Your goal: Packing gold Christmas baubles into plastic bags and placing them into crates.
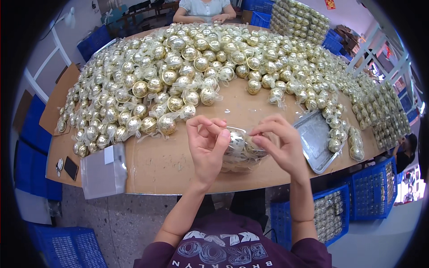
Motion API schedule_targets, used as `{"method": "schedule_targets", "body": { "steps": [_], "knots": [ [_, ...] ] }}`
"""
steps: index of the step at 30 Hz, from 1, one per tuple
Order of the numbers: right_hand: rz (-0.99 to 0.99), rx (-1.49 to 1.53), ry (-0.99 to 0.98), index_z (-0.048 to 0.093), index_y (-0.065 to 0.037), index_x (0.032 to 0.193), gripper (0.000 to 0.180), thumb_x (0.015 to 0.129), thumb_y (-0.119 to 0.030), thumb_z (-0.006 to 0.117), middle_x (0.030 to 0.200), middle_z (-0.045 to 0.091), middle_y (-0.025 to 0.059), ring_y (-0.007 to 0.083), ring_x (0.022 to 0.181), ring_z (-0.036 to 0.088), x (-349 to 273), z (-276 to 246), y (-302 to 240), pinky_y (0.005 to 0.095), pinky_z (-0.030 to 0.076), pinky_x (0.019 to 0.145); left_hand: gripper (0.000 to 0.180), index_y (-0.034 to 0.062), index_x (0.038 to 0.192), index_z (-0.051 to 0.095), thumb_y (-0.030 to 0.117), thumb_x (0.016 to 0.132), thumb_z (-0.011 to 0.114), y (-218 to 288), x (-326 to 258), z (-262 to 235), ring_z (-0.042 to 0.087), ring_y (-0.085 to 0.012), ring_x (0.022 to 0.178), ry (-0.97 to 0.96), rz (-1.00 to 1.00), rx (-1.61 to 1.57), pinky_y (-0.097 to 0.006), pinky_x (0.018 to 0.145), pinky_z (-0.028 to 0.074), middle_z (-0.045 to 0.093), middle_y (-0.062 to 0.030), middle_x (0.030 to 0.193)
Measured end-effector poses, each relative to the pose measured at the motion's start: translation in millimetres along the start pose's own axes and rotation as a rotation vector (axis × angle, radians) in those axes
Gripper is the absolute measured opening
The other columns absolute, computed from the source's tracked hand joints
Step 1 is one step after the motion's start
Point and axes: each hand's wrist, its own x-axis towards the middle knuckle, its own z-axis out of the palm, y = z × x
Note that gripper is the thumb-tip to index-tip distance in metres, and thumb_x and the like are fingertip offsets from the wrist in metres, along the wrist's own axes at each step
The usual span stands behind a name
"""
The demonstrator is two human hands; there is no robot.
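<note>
A clear plastic package with gold speckled balls inside stands near the front edge of the table, between my hands. My left hand is at its left upper edge, thumb and forefinger closed on the clear plastic. On the other side my right hand pinches the package's upper right edge with thumb and fingertips, slightly blurred. The lower part of the package is partly hidden by my hands. Beyond them a large heap of gold balls in thin translucent wraps covers much of the table.
Right of my hands lies a metal tray, with a filled clear pack beyond it. A flat clear plastic case, phone and keys lie left. Blue crates stand below the table. Another person sits opposite.
</note>
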Motion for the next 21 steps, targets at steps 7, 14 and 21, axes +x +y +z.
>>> {"method": "schedule_targets", "body": {
  "steps": [7,14,21],
  "knots": [
    [0.183,-0.236,-0.305,0.073,-0.005,0.092,0.019,0.074,-0.009,0.077,0.080,0.065,0.0053,0.0136,0.071,0.061,29,-13,-20,0.0275,0.047,0.065,0.037,0.0100,0.107,0.031,-0.006,0.087,0.058,-8,4,-7,0.049,-0.0152,0.101,-0.040,0.011,-0.142,-0.035,0.098,0.037,0.056,-0.0028,0.076],
    [0.090,-0.350,-0.264,0.071,-0.003,0.090,0.019,0.074,-0.009,0.077,0.078,0.064,0.0070,0.0157,0.068,0.061,24,-9,-28,0.0279,0.047,0.061,0.038,0.0114,0.103,0.029,-0.007,0.087,0.058,-8,1,-4,0.049,-0.0162,0.099,-0.065,0.044,-0.149,-0.040,0.103,0.032,0.057,-0.0031,0.077],
    [-0.075,-0.453,-0.118,0.068,-0.002,0.086,0.015,0.074,-0.007,0.076,0.077,0.063,0.0076,0.0181,0.070,0.059,12,3,-27,0.0297,0.045,0.061,0.039,0.0108,0.103,0.030,-0.008,0.086,0.059,-10,-1,-11,0.049,-0.0159,0.098,-0.099,0.074,-0.153,-0.039,0.102,0.034,0.057,-0.0033,0.078]
  ]
}}
